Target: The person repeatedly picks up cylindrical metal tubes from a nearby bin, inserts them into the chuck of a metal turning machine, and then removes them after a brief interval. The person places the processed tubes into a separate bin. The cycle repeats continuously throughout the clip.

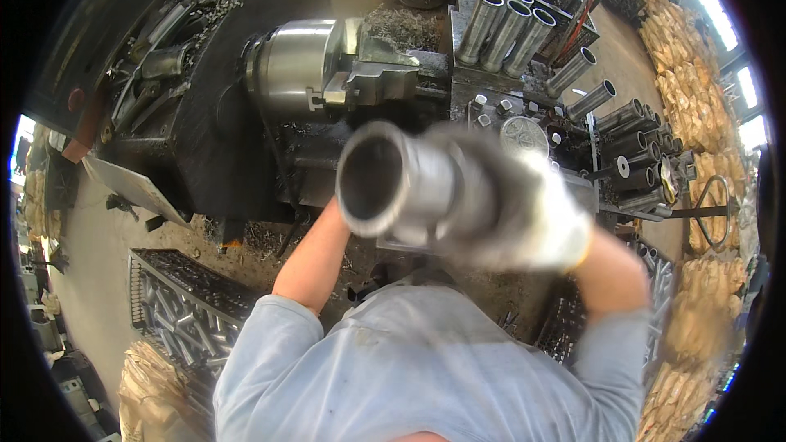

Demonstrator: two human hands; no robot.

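A thick steel tube is held up close in front of me, its dark open end facing my view. My right hand, in a white glove with a dark, dirty palm side, is wrapped round the tube toward its right end; motion smears the fingers. My left forearm reaches up behind the tube, which hides that hand and its fingers. Beyond the tube, at the upper left, is a lathe chuck with stepped jaws. No workpiece shows clearly in the jaws.
Several steel tubes stand upright on the machine's ledge at the upper right, with more tubes stacked beside them. A crate of metal pieces sits low left. Brown wrapped bundles line the right side. Metal chips lie behind the chuck.
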